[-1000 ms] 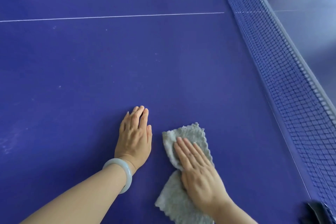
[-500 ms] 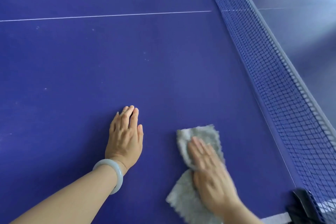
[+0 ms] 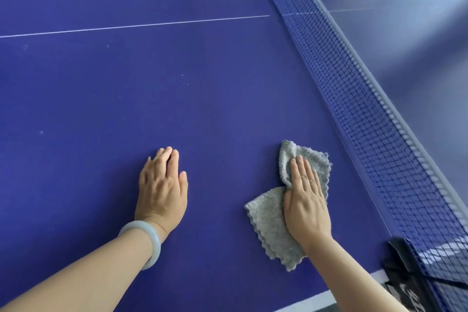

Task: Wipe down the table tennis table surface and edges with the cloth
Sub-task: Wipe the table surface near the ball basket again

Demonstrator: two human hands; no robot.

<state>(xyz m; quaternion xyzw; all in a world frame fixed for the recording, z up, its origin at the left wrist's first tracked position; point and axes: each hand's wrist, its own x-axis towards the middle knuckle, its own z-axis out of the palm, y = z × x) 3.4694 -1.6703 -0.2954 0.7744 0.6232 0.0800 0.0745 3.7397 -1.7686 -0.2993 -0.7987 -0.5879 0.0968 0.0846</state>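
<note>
Right hand lies flat, fingers extended, pressing grey cloth onto blue table at 5 o'clock, near net. Left hand flat, empty, at 7 o'clock.

surface: blue table | on it: grey cloth, net at right, flat palms

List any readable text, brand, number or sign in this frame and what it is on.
None can be read.
Net clamp: pale marks at the lower right corner, cut off and too blurred to read.
Table, net, cloth, bracelet: no lettering visible.
</note>
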